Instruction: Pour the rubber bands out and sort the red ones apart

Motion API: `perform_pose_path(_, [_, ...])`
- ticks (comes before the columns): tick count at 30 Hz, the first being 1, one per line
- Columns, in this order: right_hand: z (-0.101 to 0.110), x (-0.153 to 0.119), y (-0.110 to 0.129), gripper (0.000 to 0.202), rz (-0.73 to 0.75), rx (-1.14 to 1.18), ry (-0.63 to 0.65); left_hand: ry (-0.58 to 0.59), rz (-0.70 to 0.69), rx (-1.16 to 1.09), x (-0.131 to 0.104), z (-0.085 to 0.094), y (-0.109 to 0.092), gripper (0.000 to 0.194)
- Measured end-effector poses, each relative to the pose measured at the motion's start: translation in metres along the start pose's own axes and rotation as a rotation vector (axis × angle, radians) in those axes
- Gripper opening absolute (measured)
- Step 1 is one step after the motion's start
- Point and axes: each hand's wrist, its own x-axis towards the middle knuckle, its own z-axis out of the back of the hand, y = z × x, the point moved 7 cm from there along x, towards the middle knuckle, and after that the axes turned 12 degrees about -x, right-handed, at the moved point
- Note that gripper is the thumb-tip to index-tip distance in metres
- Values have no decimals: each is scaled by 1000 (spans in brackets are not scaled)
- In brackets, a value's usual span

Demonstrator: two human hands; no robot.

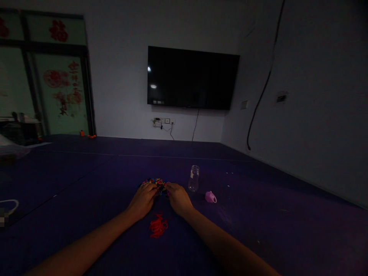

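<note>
A small heap of multicoloured rubber bands [156, 181] lies on the dark blue floor covering. My left hand [144, 197] rests at its left side, fingers bent down into the bands. From the right, my right hand [178, 196] reaches into the same heap with its fingers drawn together. The fingertips of both hands are close to each other and partly lost among the bands; which single bands they grip is too small to see. Nearer to me, between my forearms, is a loose pile of red rubber bands [158, 226].
A clear bottle [194, 179] without a cap stands upright just right of my right hand. Beside it lies a pink lid [210, 197] with a loop. Small white bits [228, 186] dot the floor. At the far left edge is a white curved handle [11, 203].
</note>
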Motion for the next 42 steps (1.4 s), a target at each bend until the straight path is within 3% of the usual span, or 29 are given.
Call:
perform_pose_path(8, [2, -2, 1, 47, 9, -10, -3, -24, -11, -18, 0, 1, 2, 34])
perform_pose_path(13, [2, -3, 9, 47, 108, -25, 2, -27, -44, -52, -1, 4, -5, 35])
perform_pose_path(18, [-1, -4, 11, 51, 141, -20, -18, 27, -75, -80, -1, 2, -10, 42])
perform_pose_path(29, [0, -4, 11, 52, 171, 24, -77, 119, -33, -48, 1, -3, -9, 30])
perform_pose_path(42, [1, -4, 13, 43, 198, -10, -110, -25, -81, -83, -1, 2, -7, 35])
